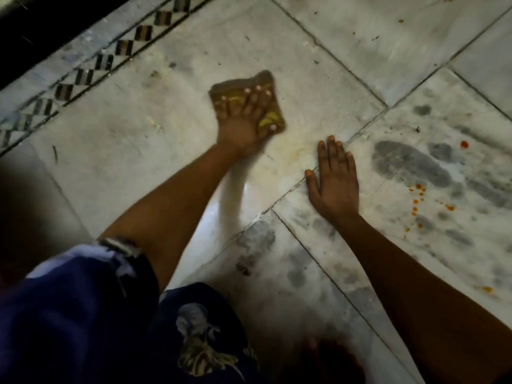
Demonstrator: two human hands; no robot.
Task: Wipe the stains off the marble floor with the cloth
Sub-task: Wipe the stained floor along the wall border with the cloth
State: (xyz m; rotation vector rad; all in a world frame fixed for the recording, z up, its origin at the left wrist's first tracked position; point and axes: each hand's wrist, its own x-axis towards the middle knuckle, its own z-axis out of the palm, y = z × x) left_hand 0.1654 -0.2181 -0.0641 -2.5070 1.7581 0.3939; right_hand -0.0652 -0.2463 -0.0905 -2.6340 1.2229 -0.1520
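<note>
Nearest, at seven o'clock: dark blue garment (83, 314) with pale flower print, covering bent knees. Beside it, at six o'clock, a blurred dark shape, too dim to name.

From five o'clock, a bare forearm reaching up to the right hand (333, 181), laid flat on the marble floor (144, 151), fingers straight and close together, thumb spread toward nine o'clock, palm down across a dark tile joint (279, 200). Nothing held.

At three o'clock from that hand, grey smudges (410, 162) like footprints, and among them orange-red spots (418, 195), with one larger red drop (464, 144) farther up. More grey smears at five o'clock on the near slab.

From seven o'clock, the other forearm stretching toward the centre, ending in the left hand (243, 120), fingers spread wide and pressing down on the cloth (273, 117). Cloth brownish with yellow patches, flat on the floor near centre, at eleven o'clock from the right hand and well apart from it. Edges of cloth blurred. Faint yellowish film (293, 156) on the marble between cloth and right hand.

Farther, at ten to eleven o'clock: inlaid border (105, 62) of dark and pale diamonds running diagonally, then a black band (41, 26) beyond. At one o'clock, paler slabs with tiny orange specks (400, 21).
</note>
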